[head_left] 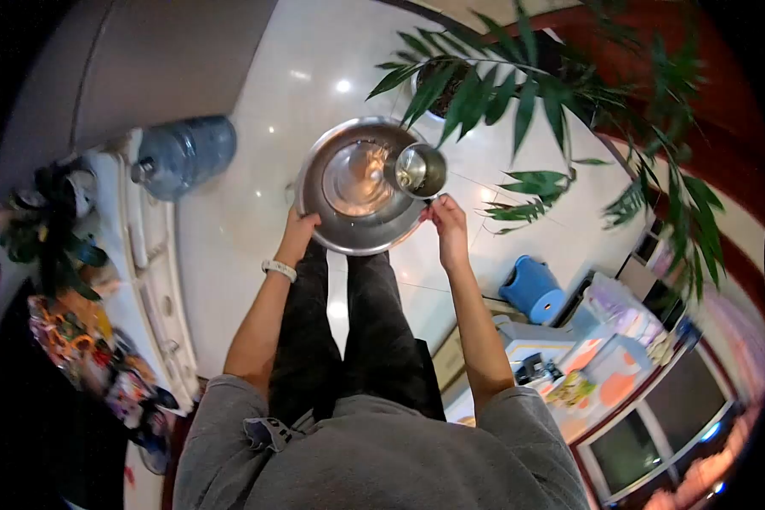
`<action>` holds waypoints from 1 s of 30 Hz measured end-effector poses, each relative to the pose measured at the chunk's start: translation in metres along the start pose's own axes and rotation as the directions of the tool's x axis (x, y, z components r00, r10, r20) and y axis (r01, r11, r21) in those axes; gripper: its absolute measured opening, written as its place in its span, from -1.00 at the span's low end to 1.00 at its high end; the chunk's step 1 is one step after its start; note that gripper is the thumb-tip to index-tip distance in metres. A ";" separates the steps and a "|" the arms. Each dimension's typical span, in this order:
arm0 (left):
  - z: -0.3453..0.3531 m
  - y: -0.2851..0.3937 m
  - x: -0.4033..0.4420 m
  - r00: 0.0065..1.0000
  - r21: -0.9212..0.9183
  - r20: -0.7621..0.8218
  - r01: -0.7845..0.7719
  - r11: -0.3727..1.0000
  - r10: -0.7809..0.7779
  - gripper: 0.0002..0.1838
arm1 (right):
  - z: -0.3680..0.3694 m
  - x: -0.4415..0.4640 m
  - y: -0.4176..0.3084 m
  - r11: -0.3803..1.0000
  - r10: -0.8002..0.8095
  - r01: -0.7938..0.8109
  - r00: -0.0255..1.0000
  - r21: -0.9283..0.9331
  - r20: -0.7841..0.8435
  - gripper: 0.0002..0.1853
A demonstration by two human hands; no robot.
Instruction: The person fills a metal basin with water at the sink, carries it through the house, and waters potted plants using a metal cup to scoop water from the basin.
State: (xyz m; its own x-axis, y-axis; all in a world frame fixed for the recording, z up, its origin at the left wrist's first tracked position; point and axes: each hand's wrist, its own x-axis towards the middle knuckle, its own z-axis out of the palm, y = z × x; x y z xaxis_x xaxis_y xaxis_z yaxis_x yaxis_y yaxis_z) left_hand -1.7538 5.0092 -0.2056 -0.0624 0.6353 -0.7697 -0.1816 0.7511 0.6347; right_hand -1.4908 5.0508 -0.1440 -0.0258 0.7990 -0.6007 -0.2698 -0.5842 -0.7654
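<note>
A wide metal basin [319, 191] is held out in front of my legs. My left hand [298, 231] grips its near left rim, the fingers hidden beneath. In my right hand [447, 219] is a metal cup [434, 172], its handle pinched between the fingers. The cup sits over the right side of the basin and has a shiny inside; whether it holds water I cannot tell. The basin's bottom looks glossy, perhaps with shallow liquid.
Palm leaves [518, 85] from a potted plant hang close on the right. A large water jug [187, 155] lies on its side by the white cabinet [157, 280] at left. A blue bin [533, 290] stands at right on the pale tile floor [221, 246].
</note>
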 end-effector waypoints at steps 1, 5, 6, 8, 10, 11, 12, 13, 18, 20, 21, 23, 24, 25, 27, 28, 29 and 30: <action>0.002 -0.014 0.012 1.000 0.016 0.016 0.007 1.000 -0.007 -0.61 | -0.007 0.012 0.004 1.000 -0.001 0.001 1.000 0.008 -0.016 -0.85; 0.021 -0.042 0.057 0.998 -0.002 -0.022 0.054 0.999 -0.054 -0.48 | -0.039 0.066 0.024 0.996 -0.032 0.038 0.997 0.075 -0.075 -0.83; 0.024 -0.047 0.066 0.997 -0.015 -0.021 0.070 0.997 -0.070 -0.47 | -0.043 0.079 0.024 0.995 -0.045 0.055 0.993 0.088 -0.105 -0.83; 0.029 -0.051 0.080 0.995 -0.044 -0.016 0.099 0.994 -0.099 -0.45 | -0.069 0.115 0.042 0.991 -0.014 0.041 0.979 0.130 -0.202 -0.85; 0.034 -0.053 0.089 0.999 -0.056 -0.023 0.047 0.997 -0.048 -0.44 | -0.098 0.150 0.057 0.999 -0.032 0.038 0.973 0.023 -0.229 -0.84; 0.034 -0.060 0.093 0.999 -0.094 -0.024 0.036 0.995 -0.038 -0.44 | -0.110 0.166 0.064 1.000 -0.003 0.010 0.969 0.025 -0.246 -0.81; 0.034 -0.059 0.096 0.999 -0.129 -0.027 0.021 0.991 -0.024 -0.45 | -0.123 0.183 0.071 0.999 0.023 -0.015 0.965 0.032 -0.262 -0.78; 0.030 -0.066 0.105 0.999 -0.098 0.042 0.026 0.995 -0.022 -0.46 | -0.135 0.204 0.080 0.998 0.026 -0.006 0.948 0.062 -0.317 -0.78; 0.029 -0.078 0.113 0.997 -0.158 -0.069 0.020 0.987 -0.032 -0.46 | -0.177 0.272 0.100 0.985 0.097 -0.137 0.943 -0.108 -0.319 -0.84; 0.027 -0.076 0.111 0.994 -0.163 -0.080 0.067 0.984 -0.081 -0.45 | -0.174 0.284 0.101 0.970 0.114 -0.180 0.931 -0.163 -0.347 -0.84; 0.025 -0.076 0.112 0.994 -0.170 -0.084 0.051 0.984 -0.066 -0.45 | -0.200 0.303 0.119 0.988 0.129 -0.148 0.942 -0.037 -0.310 -0.85; 0.028 -0.075 0.115 0.995 -0.186 -0.091 0.020 0.982 -0.037 -0.44 | -0.218 0.325 0.131 0.960 0.157 -0.222 0.932 -0.171 -0.325 -0.86; 0.029 -0.073 0.115 0.995 -0.209 -0.094 0.004 0.978 -0.024 -0.44 | -0.223 0.333 0.133 0.928 0.186 -0.276 0.925 -0.251 -0.331 -0.86; 0.029 -0.070 0.116 0.995 -0.232 -0.098 -0.014 0.973 -0.009 -0.44 | -0.228 0.337 0.137 0.921 0.182 -0.276 0.928 -0.276 -0.324 -0.87; 0.029 -0.068 0.120 0.994 -0.235 -0.102 0.012 0.972 -0.037 -0.48 | -0.231 0.348 0.143 0.906 0.174 -0.274 0.936 -0.322 -0.306 -0.87; 0.027 -0.068 0.120 0.991 -0.214 -0.102 0.061 0.975 -0.085 -0.51 | -0.230 0.353 0.145 0.886 0.160 -0.286 0.928 -0.365 -0.337 -0.87; 0.025 -0.069 0.120 0.986 -0.193 -0.104 0.111 0.975 -0.133 -0.55 | -0.229 0.357 0.148 0.863 0.146 -0.300 0.918 -0.406 -0.367 -0.87; 0.024 -0.071 0.120 0.985 -0.204 -0.098 0.120 0.972 -0.142 -0.55 | -0.232 0.362 0.151 0.838 0.131 -0.315 0.909 -0.445 -0.396 -0.86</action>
State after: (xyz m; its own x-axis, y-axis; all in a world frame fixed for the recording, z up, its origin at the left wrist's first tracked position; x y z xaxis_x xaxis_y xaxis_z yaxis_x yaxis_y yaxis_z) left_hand -1.7247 5.0362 -0.3412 -0.1322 0.5015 -0.8550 -0.3843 0.7692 0.5106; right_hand -1.3178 5.2186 -0.5309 0.3225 0.5928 -0.7379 0.2107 -0.8050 -0.5546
